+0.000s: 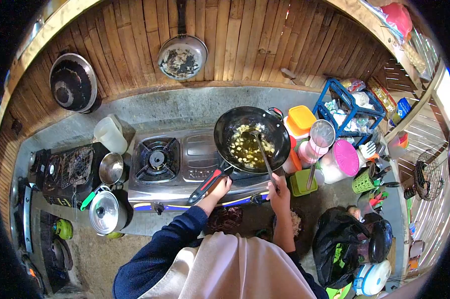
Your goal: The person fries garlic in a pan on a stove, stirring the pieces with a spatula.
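A black wok (230, 122) sits on the right burner of the steel gas stove (197, 172), with pale chopped pieces (247, 144) in oil inside it. My left hand (219, 190) is closed round the wok's black and red handle (205, 187). In my right hand (279, 193) is the end of a long metal spatula (264, 155), whose tip rests among the pieces in the wok. The left burner (156, 159) holds no pan.
Left of the stove stand a small saucepan (111, 168), a lidded pot (105, 213) and a second black stove (70, 174). To the right are an orange container (302, 117), a strainer (322, 133), a pink lid (345, 158) and a black bag (334, 244).
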The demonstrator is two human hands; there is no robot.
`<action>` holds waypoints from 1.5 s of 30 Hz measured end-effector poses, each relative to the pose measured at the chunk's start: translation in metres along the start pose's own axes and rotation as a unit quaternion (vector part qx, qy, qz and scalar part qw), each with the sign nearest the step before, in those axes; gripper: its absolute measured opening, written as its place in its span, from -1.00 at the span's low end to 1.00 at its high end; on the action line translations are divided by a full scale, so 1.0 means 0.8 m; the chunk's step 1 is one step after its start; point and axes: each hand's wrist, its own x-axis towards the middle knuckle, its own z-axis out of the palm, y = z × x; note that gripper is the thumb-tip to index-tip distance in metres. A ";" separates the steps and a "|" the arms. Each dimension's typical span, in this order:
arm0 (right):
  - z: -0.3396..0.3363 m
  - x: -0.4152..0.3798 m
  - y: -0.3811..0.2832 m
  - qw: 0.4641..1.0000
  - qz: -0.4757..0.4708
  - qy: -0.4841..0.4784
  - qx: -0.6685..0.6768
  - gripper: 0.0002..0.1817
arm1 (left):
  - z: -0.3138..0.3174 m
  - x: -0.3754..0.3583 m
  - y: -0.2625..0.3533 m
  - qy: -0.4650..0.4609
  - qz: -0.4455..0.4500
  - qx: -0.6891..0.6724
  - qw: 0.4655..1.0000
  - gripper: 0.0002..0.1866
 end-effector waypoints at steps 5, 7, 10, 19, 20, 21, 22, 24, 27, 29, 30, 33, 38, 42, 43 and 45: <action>-0.002 -0.003 -0.004 0.999 -0.007 0.045 0.006 -0.75 | -0.003 -0.001 0.003 -0.008 -0.015 0.014 1.000 -0.61; -0.005 -0.006 -0.019 0.995 -0.013 0.091 0.036 -0.80 | -0.003 -0.001 0.004 -0.011 -0.026 0.017 0.999 -0.61; -0.017 -0.010 -0.032 0.994 -0.015 0.108 0.014 -0.81 | -0.007 -0.001 0.004 0.007 0.005 0.005 1.000 -0.60; -0.060 -0.026 -0.101 0.978 -0.084 0.174 -0.076 -0.91 | -0.005 -0.002 0.005 0.007 -0.004 0.006 1.000 -0.58; -0.065 -0.026 -0.100 0.978 -0.084 0.175 -0.076 -0.91 | -0.006 -0.002 0.006 0.009 0.001 0.001 1.000 -0.58; -0.070 -0.027 -0.099 0.977 -0.088 0.180 -0.080 -0.91 | -0.006 -0.002 0.005 0.011 0.005 -0.004 1.000 -0.59; -0.073 -0.027 -0.099 0.975 -0.092 0.184 -0.083 -0.91 | -0.004 -0.001 0.003 0.011 0.005 -0.004 1.000 -0.59; -0.075 -0.025 -0.099 0.975 -0.097 0.180 -0.087 -0.91 | -0.003 0.000 0.001 0.006 0.014 -0.004 1.000 -0.59; -0.075 -0.022 -0.097 0.975 -0.105 0.172 -0.094 -0.91 | -0.004 -0.001 0.004 0.008 0.011 -0.035 0.999 -0.72; -0.070 -0.018 -0.089 0.979 -0.113 0.149 -0.087 -0.91 | -0.005 0.000 0.005 0.004 0.007 -0.035 0.999 -0.71; -0.067 -0.017 -0.085 0.979 -0.113 0.148 -0.086 -0.91 | -0.006 0.000 0.005 -0.001 0.002 -0.035 0.999 -0.70; -0.061 -0.010 -0.074 0.989 -0.068 0.096 -0.095 -0.89 | -0.005 -0.001 0.006 -0.002 -0.007 0.003 1.000 -0.60; -0.049 0.019 -0.050 0.996 0.017 0.028 -0.084 -0.82 | -0.004 -0.001 0.005 -0.013 -0.011 -0.024 1.000 -0.61; -0.038 0.044 -0.038 0.988 -0.075 -0.017 -0.132 -0.77 | 0.005 0.001 -0.005 -0.022 -0.011 -0.034 0.999 -0.60; -0.037 0.049 -0.039 0.985 -0.074 -0.034 -0.149 -0.76 | 0.007 0.002 -0.005 -0.021 -0.012 -0.010 1.000 -0.59; -0.036 0.060 -0.037 0.984 -0.074 -0.049 -0.158 -0.75 | 0.008 0.003 -0.006 -0.027 -0.015 -0.006 0.999 -0.59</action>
